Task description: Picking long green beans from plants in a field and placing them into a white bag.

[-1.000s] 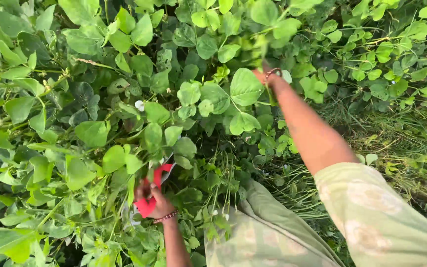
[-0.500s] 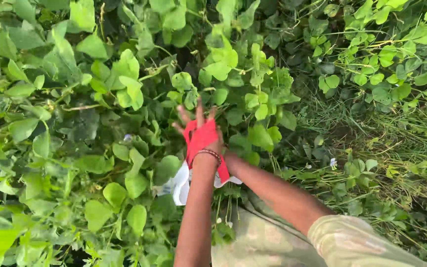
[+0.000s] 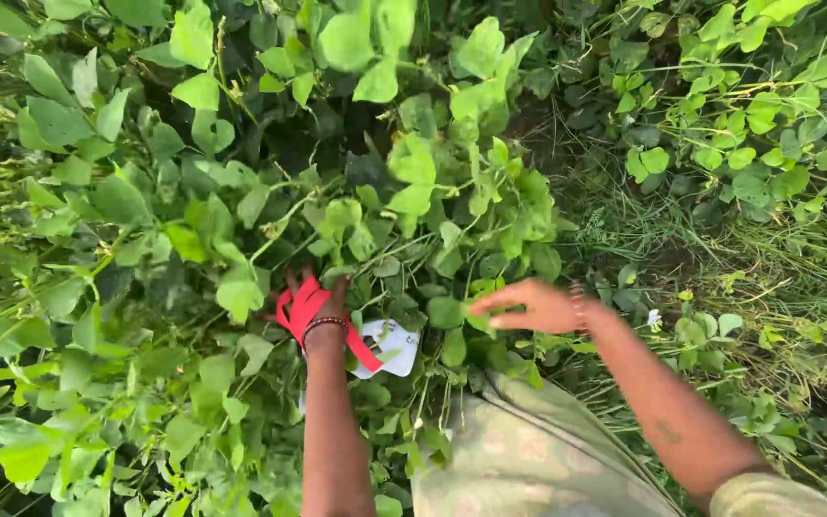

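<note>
My left hand (image 3: 316, 304) reaches up into the green leafy plants (image 3: 404, 182) with its fingers pushed among the leaves. A red strap (image 3: 301, 308) is wrapped across the back of this hand, and a white bag (image 3: 390, 347) hangs from it just below the wrist. A dark bead bracelet sits on that wrist. My right hand (image 3: 533, 306) is stretched to the left at the same height. Its fingers are drawn together at a small leaf (image 3: 476, 314), and it is slightly blurred. It wears a bangle on the wrist.
Dense broad-leaved vines fill the left and the top. Thin grass and low stems (image 3: 768, 287) cover the ground at the right. Pale green patterned cloth (image 3: 528, 450) of my clothing lies at the bottom middle.
My right hand has swung into the middle toward the leaves. My left hand, with the red strap and white bag, now sits lower and further left in view.
</note>
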